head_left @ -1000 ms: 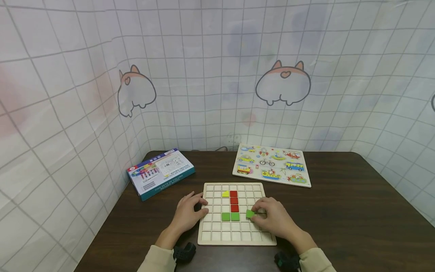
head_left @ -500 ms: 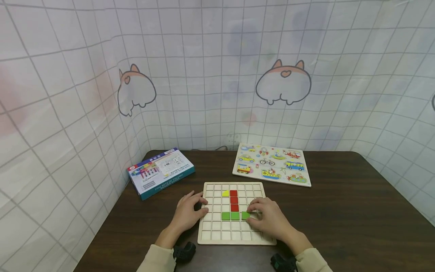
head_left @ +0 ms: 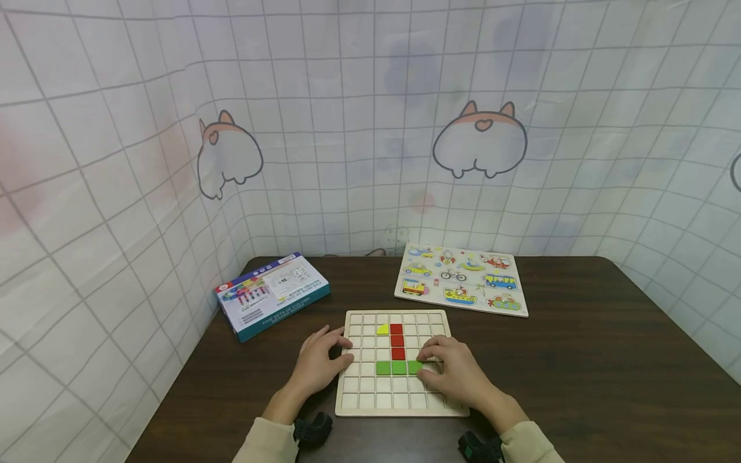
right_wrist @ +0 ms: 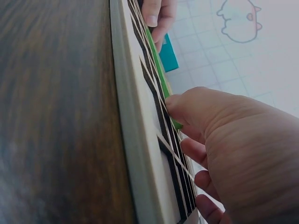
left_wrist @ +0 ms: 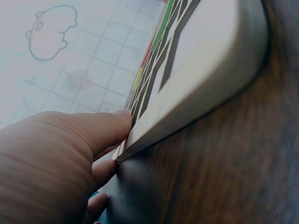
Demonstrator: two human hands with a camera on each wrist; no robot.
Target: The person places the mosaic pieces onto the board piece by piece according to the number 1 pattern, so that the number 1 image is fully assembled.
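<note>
A pale wooden grid board (head_left: pixel 383 401) lies flat on the dark table. My left hand (head_left: pixel 317 365) holds its left edge; in the left wrist view the thumb (left_wrist: pixel 117 123) rests on the rim (left_wrist: pixel 196 93), with the fingers at its side. My right hand (head_left: pixel 458 368) pinches a green square tile (head_left: pixel 413 368) between thumb and forefinger, at the right end of a row of green tiles (head_left: pixel 390 368). Behind that row, several red square tiles (head_left: pixel 397 341) stand in a column. Left of the topmost red one sits a yellow corner-cut piece (head_left: pixel 383 329).
At the back left lies a white and teal box (head_left: pixel 274 296), set at an angle. A picture puzzle board (head_left: pixel 461 280) with vehicles lies at the back right. A white gridded curtain (head_left: pixel 370 128) surrounds the table (head_left: pixel 579 360) at the back and sides.
My right hand has moved left with the green tile, which was tilted and now lies flat beside the other green tiles. The left hand has kept its place at the board's edge.
</note>
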